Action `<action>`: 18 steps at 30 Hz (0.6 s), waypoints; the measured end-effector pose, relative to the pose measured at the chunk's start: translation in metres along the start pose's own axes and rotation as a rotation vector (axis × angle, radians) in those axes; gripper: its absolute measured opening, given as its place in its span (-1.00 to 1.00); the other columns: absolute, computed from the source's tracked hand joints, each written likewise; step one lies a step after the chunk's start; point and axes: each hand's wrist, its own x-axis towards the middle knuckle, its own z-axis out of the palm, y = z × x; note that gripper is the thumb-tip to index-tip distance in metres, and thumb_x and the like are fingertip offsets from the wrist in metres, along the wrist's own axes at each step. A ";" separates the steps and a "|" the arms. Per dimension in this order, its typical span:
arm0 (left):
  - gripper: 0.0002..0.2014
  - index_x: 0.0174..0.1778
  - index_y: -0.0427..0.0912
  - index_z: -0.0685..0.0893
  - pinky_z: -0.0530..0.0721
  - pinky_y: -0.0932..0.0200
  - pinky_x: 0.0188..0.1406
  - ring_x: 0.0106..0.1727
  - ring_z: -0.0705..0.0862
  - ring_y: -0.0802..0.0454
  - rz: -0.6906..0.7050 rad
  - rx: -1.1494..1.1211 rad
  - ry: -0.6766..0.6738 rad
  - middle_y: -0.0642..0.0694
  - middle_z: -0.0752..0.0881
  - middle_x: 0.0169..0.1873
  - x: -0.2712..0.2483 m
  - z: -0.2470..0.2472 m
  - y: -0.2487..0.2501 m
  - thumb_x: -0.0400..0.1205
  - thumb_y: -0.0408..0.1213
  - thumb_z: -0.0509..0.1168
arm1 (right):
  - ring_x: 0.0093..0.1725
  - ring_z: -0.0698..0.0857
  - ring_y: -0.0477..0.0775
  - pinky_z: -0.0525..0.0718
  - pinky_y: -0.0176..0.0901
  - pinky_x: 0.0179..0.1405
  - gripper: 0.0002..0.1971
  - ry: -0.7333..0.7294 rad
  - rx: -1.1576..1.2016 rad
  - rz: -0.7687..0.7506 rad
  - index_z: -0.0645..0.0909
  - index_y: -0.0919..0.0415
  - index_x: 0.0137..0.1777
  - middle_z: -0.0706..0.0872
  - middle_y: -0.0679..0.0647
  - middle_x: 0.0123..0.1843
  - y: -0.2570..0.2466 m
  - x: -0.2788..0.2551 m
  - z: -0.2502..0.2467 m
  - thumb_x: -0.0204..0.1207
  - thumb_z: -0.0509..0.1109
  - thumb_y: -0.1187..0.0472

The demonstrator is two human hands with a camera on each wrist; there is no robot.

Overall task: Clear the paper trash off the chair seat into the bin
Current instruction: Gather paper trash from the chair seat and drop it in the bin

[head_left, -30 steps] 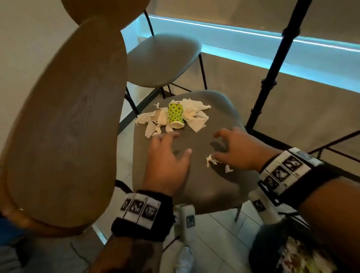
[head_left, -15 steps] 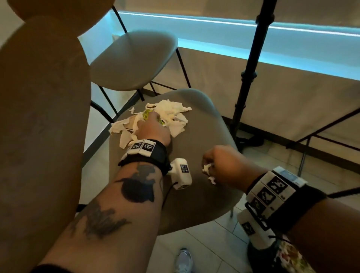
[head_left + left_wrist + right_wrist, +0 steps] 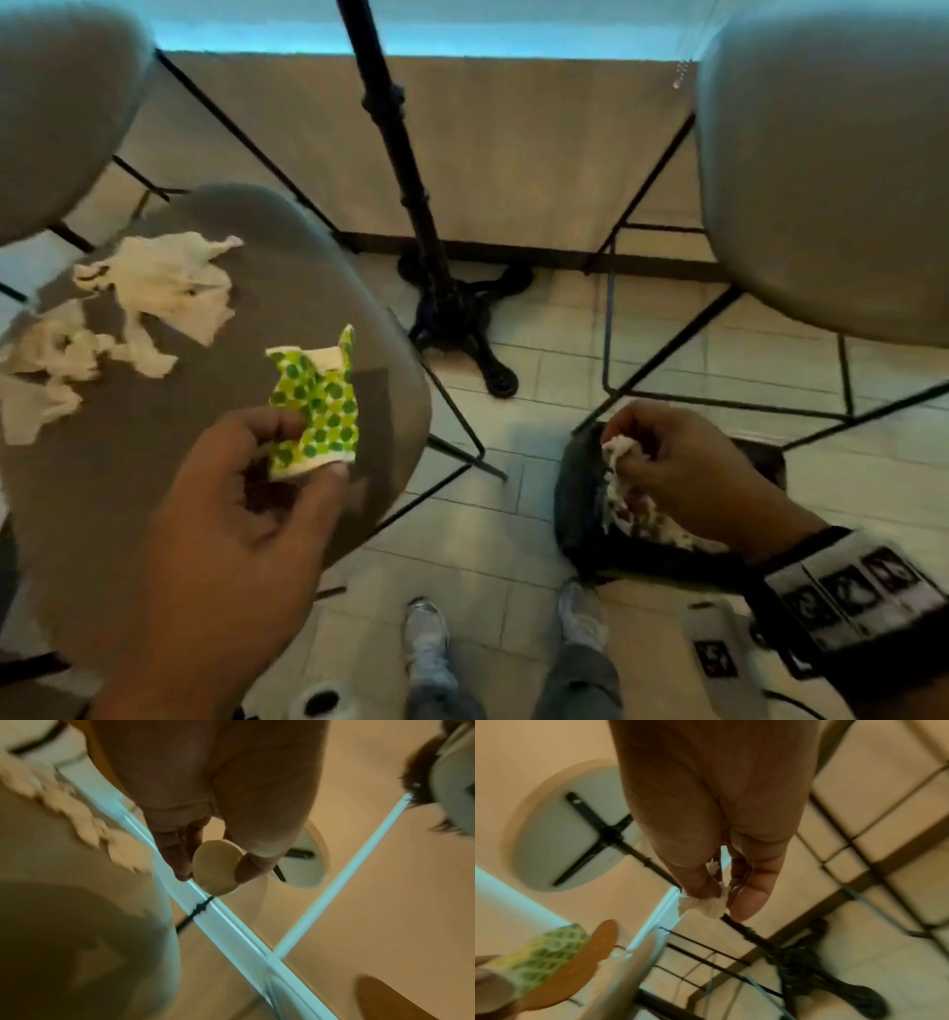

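The left hand (image 3: pixel 241 493) pinches a crushed paper cup (image 3: pixel 316 411) between thumb and curled fingers; the cup is printed with green dots on yellow-green, its white rim torn and bent. In the left wrist view the cup's pale round base (image 3: pixel 217 867) shows between the thumb and fingertips (image 3: pixel 180 860). The hand holds it above the near edge of the chair seat (image 3: pixel 154 488), a rounded seat covered in smooth grey-brown material.

The right hand (image 3: pixel 683 467) has its fingers closed round a small wad of crumpled white tissue (image 3: pixel 624 447), soft and ragged at the edges; the right wrist view shows the wad (image 3: pixel 706 904) squeezed between the thumb and the fingers. This hand hangs over the bin (image 3: pixel 580 493), a dark round container on the floor that already holds crumpled paper (image 3: pixel 652 524).

More paper trash lies on the far left part of the seat: torn white tissue pieces (image 3: pixel 164 282) and a smaller crumpled heap (image 3: pixel 56 354) near the seat's left edge, both flat and wrinkled.

Behind the seat a black pole (image 3: pixel 405 169) rises from a black cast footed base (image 3: pixel 462 318). Grey padded chairs with thin black metal legs stand at upper left (image 3: pixel 61 103) and upper right (image 3: pixel 832 180). The floor (image 3: pixel 539 370) is pale rectangular tile; a beige wall panel (image 3: pixel 513 144) runs behind, lit blue along its top. The person's shoes (image 3: pixel 426 647) show at the bottom.
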 end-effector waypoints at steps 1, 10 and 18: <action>-0.73 -0.03 0.37 0.64 0.66 0.49 -0.32 -0.14 0.79 0.26 -0.002 -0.025 -0.114 0.14 0.77 -0.02 -0.009 0.022 0.003 0.45 -0.04 0.53 | -0.37 0.78 -0.16 0.67 -0.41 -0.45 -0.90 0.021 -0.009 0.067 0.70 0.09 -0.08 0.81 0.07 -0.28 0.033 -0.006 -0.003 0.57 0.43 0.32; -0.75 0.16 0.18 0.57 0.73 0.07 0.00 0.00 0.68 0.06 0.092 0.226 -0.885 0.01 0.67 0.09 -0.040 0.284 -0.015 0.60 0.01 0.40 | -0.28 0.78 0.23 0.72 -0.06 -0.42 -0.95 0.203 0.103 0.683 0.70 0.26 -0.13 0.83 0.32 -0.15 0.268 -0.025 -0.007 0.50 0.45 0.29; -0.21 0.73 0.18 0.21 0.55 0.13 0.45 0.44 0.61 -0.03 0.012 0.266 -1.072 -0.07 0.56 0.52 -0.043 0.366 -0.020 0.61 0.03 0.44 | -0.04 0.75 0.32 0.85 0.16 -0.20 -0.14 0.264 0.585 0.814 0.19 0.04 0.75 0.66 0.35 0.35 0.325 -0.002 -0.008 0.53 0.55 0.29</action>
